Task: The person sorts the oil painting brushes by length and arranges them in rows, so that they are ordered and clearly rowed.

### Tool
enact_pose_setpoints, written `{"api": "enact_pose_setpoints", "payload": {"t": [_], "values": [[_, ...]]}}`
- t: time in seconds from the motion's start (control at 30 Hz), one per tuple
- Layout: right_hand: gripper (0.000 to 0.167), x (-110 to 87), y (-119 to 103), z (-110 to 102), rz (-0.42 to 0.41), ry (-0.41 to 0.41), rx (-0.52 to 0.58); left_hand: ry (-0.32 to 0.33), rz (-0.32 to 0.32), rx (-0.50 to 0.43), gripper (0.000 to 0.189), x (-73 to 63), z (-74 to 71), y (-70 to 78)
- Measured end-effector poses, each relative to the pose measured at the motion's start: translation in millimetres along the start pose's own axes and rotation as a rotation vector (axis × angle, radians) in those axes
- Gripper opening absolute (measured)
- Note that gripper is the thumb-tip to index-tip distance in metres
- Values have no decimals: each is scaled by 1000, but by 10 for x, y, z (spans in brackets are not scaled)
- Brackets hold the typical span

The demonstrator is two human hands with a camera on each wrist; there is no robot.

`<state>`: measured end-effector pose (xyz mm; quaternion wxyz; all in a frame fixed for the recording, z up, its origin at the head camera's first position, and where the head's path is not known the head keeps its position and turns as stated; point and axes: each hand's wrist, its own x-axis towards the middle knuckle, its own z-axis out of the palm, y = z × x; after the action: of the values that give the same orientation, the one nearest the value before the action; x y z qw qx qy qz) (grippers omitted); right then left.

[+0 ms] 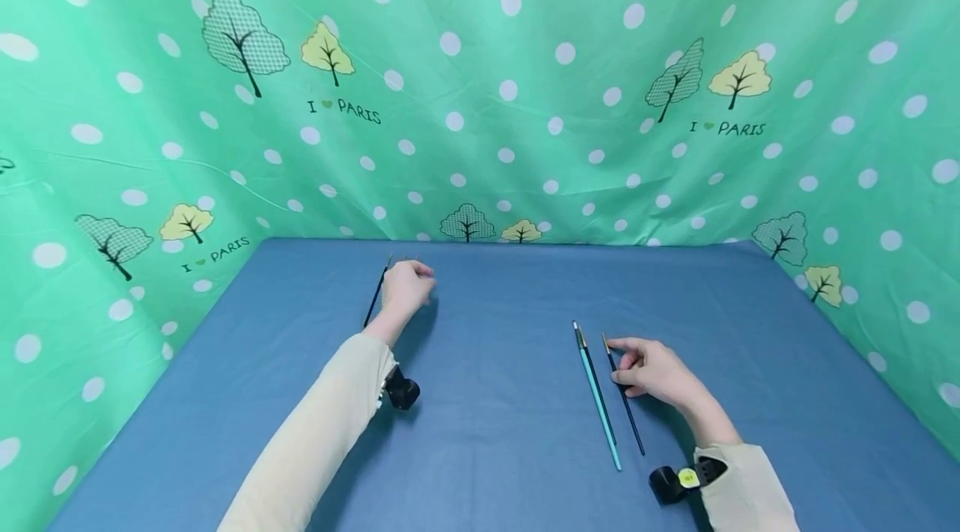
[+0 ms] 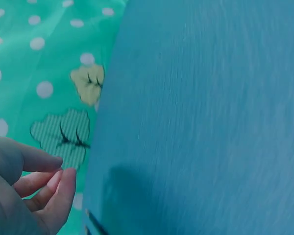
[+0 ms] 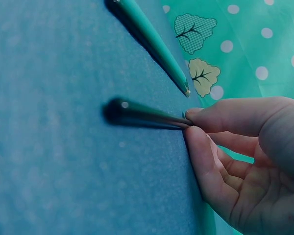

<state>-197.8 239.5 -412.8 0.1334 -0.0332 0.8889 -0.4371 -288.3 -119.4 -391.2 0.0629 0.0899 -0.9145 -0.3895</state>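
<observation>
While the left arm lies stretched toward the far edge of the blue surface (image 1: 480,298), the left hand (image 1: 406,286) bends over there, thumb and fingertips close together with nothing seen between them. The right hand (image 1: 654,369) is nearer, its thumb and forefinger pinching a dark brush (image 3: 142,112), whose bristles are hidden in the right wrist view. Small tips beyond the left hand are hard to make out. A black brush (image 1: 377,294) lies just left of that hand; a teal brush (image 1: 597,399) and a thin brush (image 1: 592,365) lie left of the right hand.
</observation>
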Motion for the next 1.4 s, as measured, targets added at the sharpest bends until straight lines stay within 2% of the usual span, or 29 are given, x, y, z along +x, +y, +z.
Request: {"api": "enact_pose_setpoints", "payload": {"t": [0.1, 0.33, 0.6, 0.83, 1.23, 1.4], "values": [[57, -1, -2, 6, 5, 4, -3, -27, 20, -55, 21, -71, 80, 56], [57, -2, 0, 2, 4, 4, -4, -113, 13, -159, 20, -284, 272, 252], [57, 0, -4, -1, 3, -7, 2, -278, -2, -277, 26, -527, 449, 471], [57, -1, -6, -4, 9, -6, 7, -400, 23, -359, 29, -728, 593, 627], [57, 4, 1, -7, 9, 6, 12, -514, 50, -429, 29, -1051, 955, 869], [56, 9, 4, -5, 8, 10, 10, -520, 33, -416, 24, -1140, 1093, 905]]}}
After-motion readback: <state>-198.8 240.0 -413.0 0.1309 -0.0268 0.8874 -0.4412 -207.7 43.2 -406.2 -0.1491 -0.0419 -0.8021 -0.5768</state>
